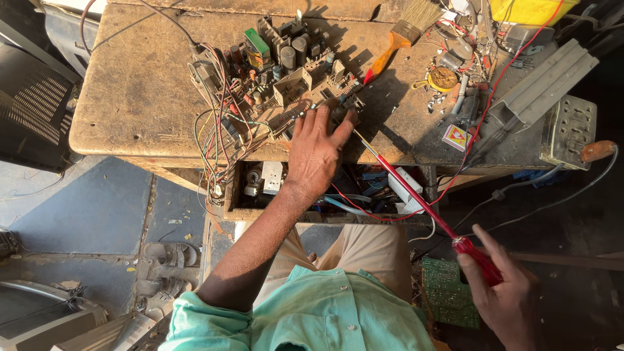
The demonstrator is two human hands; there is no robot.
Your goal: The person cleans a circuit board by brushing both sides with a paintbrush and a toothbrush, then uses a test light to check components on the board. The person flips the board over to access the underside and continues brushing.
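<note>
Circuit board (279, 78) — under flat open left hand (317, 153) | right hand (504, 296) grips red screwdriver (422, 205) — tip at board

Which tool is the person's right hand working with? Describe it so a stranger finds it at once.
Start at the worn wooden workbench and the circuit board under the left hand. From the board's near edge a long, thin screwdriver slants down to the right hand. Its red shaft and handle set it apart from the orange-handled brush farther back.
</note>
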